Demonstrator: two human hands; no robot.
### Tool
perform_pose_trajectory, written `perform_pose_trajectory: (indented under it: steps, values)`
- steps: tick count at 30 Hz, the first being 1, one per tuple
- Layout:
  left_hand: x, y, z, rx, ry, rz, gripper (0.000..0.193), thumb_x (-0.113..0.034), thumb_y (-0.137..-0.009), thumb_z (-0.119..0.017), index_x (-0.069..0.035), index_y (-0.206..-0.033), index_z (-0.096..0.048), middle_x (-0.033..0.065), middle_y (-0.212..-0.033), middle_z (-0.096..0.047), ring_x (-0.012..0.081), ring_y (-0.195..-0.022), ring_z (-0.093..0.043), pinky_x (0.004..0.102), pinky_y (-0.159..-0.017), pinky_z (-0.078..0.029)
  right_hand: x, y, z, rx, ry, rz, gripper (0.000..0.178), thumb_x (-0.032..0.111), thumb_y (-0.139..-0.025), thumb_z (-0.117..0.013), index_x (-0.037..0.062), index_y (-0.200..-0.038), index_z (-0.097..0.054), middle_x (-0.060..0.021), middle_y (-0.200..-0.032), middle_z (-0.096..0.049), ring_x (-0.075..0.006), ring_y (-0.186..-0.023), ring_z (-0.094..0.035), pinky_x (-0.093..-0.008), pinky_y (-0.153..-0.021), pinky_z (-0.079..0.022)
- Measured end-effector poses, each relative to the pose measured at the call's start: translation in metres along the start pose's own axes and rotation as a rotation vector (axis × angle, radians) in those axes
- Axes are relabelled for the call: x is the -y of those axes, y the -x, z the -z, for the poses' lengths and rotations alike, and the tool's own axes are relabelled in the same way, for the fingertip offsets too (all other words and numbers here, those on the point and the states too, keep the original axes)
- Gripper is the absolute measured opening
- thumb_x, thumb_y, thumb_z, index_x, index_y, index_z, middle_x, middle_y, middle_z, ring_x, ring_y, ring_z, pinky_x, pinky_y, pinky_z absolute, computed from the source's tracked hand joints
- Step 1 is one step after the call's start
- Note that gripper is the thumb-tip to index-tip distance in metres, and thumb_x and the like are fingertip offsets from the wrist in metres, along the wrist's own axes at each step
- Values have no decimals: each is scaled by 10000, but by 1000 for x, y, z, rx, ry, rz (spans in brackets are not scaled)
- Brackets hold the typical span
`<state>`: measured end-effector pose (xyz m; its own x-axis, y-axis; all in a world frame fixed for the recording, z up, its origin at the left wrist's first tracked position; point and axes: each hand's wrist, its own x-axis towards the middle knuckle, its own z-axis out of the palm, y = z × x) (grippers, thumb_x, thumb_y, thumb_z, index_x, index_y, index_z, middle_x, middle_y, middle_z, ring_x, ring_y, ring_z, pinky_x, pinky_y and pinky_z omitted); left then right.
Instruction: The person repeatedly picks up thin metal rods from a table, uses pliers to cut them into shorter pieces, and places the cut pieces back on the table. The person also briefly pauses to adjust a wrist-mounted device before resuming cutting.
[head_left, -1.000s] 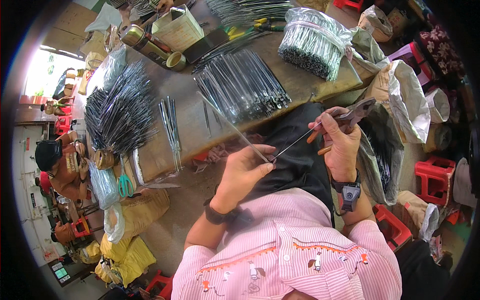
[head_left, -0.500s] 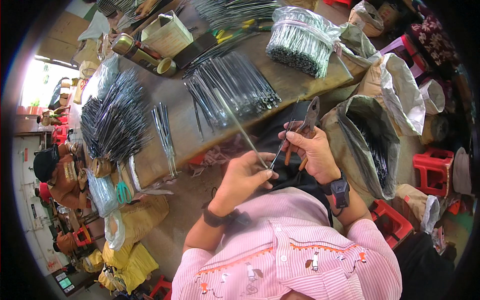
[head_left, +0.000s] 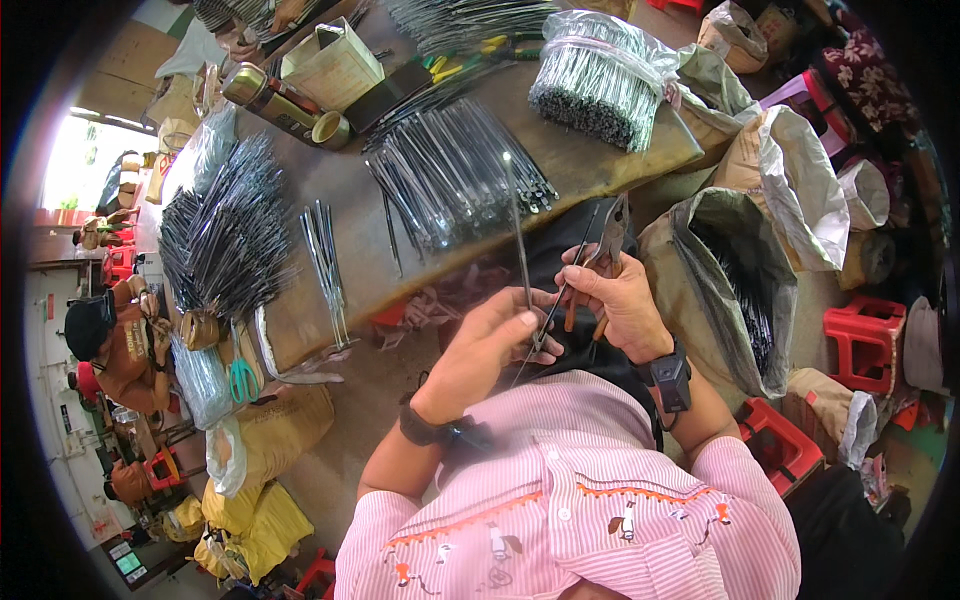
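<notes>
My left hand (head_left: pixel 500 335) is closed on a thin metal rod (head_left: pixel 519 225) that stands up almost straight from its fingers. The fingers of my right hand (head_left: pixel 625 305) are wrapped round a pair of pliers (head_left: pixel 613 232) with orange-brown handles, jaws pointing away from me. Between its thumb and forefinger runs a dark thin rod (head_left: pixel 574 275), slanting down to my left fingertips, where the two rods meet or cross. The exact contact is too small to make out. Ahead, a row of similar metal rods (head_left: pixel 455 170) lies on the wooden table (head_left: pixel 350 285).
At the left lie a large heap of dark rods (head_left: pixel 225 230), a few loose rods (head_left: pixel 323 265) and green-handled scissors (head_left: pixel 243 380). Behind stand a thermos (head_left: pixel 265 100) and a cardboard box (head_left: pixel 332 65). Right: a bagged bundle (head_left: pixel 595 85), an open sack (head_left: pixel 690 300), red stools (head_left: pixel 865 345).
The rod in my left hand has swung from leaning left to nearly upright. My left hand has turned and shifted slightly right; the right hand still holds the pliers.
</notes>
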<state>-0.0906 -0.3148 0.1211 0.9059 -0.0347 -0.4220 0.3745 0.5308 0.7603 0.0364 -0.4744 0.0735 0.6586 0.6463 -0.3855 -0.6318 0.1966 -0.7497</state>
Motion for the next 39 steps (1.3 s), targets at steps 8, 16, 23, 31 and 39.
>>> perform_pose_trajectory:
  steps: [8,16,23,31,39]
  values:
    - [-2,0,5,7,127,84,447,-347,-1024,-419,48,-1207,-523,162,-1102,-625,298,-950,-657,420,-866,-531,2,3,-3,22,19,-10,243,79,-877,-686,-15,-1080,-589,-118,-895,-671,-208,-751,-680,-319,-597,-561]
    - [4,-2,6,-33,173,115,368,-347,-1014,-450,-1,-1078,-558,114,-1027,-624,240,-901,-648,346,-763,-524,3,7,-8,22,233,104,228,71,-884,-680,-19,-1076,-597,-117,-898,-682,-172,-761,-670,-293,-618,-554]
    - [26,-10,8,-129,260,130,149,-138,-926,-618,-43,-1014,-544,32,-883,-603,104,-686,-573,194,-546,-388,-7,11,-12,-15,279,154,206,76,-864,-712,-15,-1030,-631,-82,-877,-693,-121,-725,-645,-261,-621,-539]
    - [30,-14,6,-291,-26,-31,189,-76,-883,-676,-42,-1061,-621,-19,-847,-626,27,-615,-518,162,-515,-404,-13,12,-1,44,284,157,188,73,-877,-682,-17,-1036,-636,-72,-806,-681,-112,-649,-619,-235,-537,-494]
    - [18,-6,0,-388,-344,-204,209,-33,-872,-651,3,-1077,-673,-4,-819,-611,46,-633,-525,195,-528,-452,-14,7,36,-26,-447,-63,330,217,-894,-479,-47,-1037,-617,-192,-1075,-646,-294,-960,-627,-381,-868,-496]
